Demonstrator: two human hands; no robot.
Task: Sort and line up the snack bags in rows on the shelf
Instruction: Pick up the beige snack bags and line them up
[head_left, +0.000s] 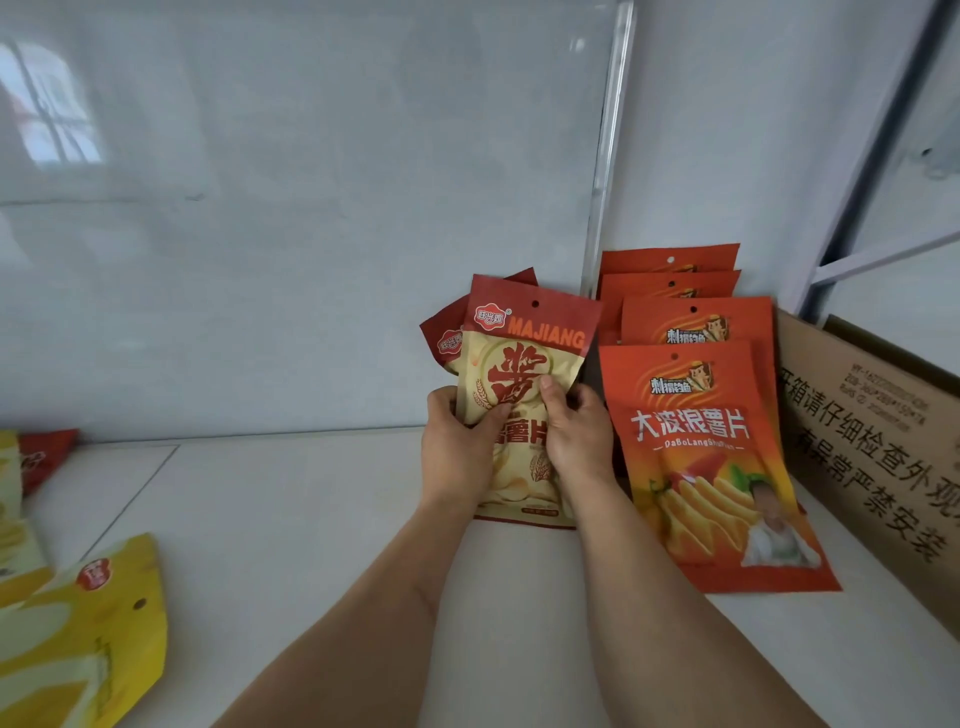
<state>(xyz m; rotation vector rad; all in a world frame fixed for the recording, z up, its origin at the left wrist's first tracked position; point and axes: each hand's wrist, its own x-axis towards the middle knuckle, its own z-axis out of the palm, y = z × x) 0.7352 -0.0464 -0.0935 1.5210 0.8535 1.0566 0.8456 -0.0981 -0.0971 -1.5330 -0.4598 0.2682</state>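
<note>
Here both hands are on the cream bag (524, 364), which stands upright on the shelf (291, 519) just left of the orange row (696, 415); the left hand (457, 457) grips its left edge with the thumb lying across the front, and the right hand (574, 436) pinches its right side, thumb on the printed face and the other fingers curled behind. Held from both flanks like that, it looks as though the person is squaring the bag up and keeping it from flopping forward, so it heads a second row next to the first. At least one more bag (447, 332) with the same red top leans askew behind it, touching it, so that row is not yet straight. The orange bags stand one behind another, overlapping, the front one leaning towards us. A cardboard box (872, 447) sits against their right side and hems the rows in there. Well apart on the left lie loose yellow bags (88, 639) and a red one (44, 457), flat and unsorted, I would say waiting their turn. A clear panel (311, 208) closes the back, so the rows can only grow forward
</note>
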